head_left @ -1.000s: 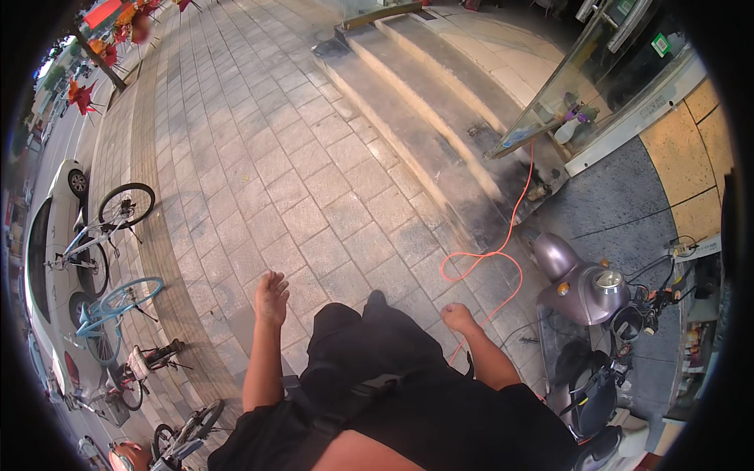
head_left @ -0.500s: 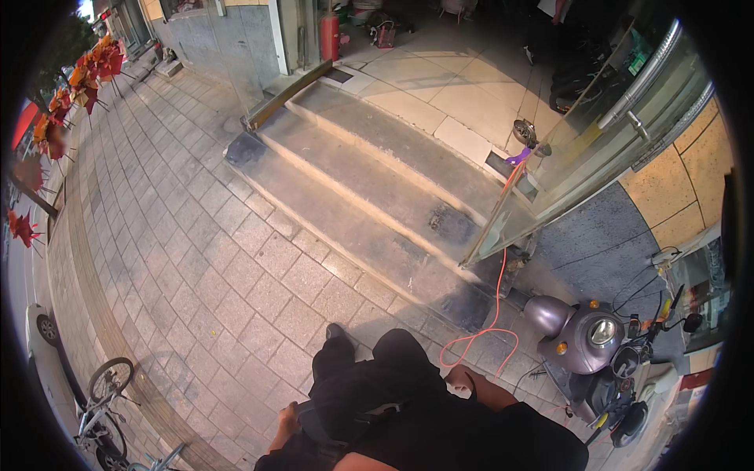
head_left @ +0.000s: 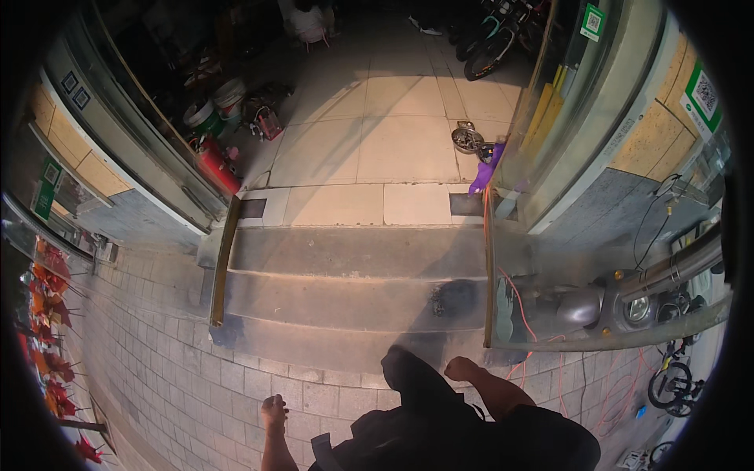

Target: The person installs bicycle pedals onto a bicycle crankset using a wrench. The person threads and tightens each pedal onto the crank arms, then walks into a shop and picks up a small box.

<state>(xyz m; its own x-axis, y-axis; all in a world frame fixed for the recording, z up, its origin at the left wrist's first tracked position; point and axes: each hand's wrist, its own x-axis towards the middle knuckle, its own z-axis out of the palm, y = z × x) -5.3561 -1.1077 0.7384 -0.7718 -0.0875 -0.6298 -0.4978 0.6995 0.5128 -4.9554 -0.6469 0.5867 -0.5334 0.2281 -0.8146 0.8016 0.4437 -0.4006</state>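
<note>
My left hand [head_left: 274,407] hangs over the paving at the lower middle, fingers loosely curled, with nothing visible in it. My right hand [head_left: 461,369] is held out in front of my body, closed like a fist, near the lowest of the concrete steps [head_left: 353,294]. It touches nothing that I can see. Between my hands, my dark-clothed leg [head_left: 408,373] reaches toward the steps. An orange cable [head_left: 518,310] runs down the right side of the steps onto the paving.
Glass doors [head_left: 542,157] stand open on both sides of a tiled entrance. A red fire extinguisher [head_left: 217,166], buckets [head_left: 229,98] and a red bag [head_left: 267,123] stand inside on the left. Metal parts [head_left: 469,140] and a purple thing [head_left: 485,169] lie right. A scooter [head_left: 628,306] is parked outside right.
My view has turned to the right and come nearer the steps, which now lie straight ahead. Both hands have swung forward, away from my body.
</note>
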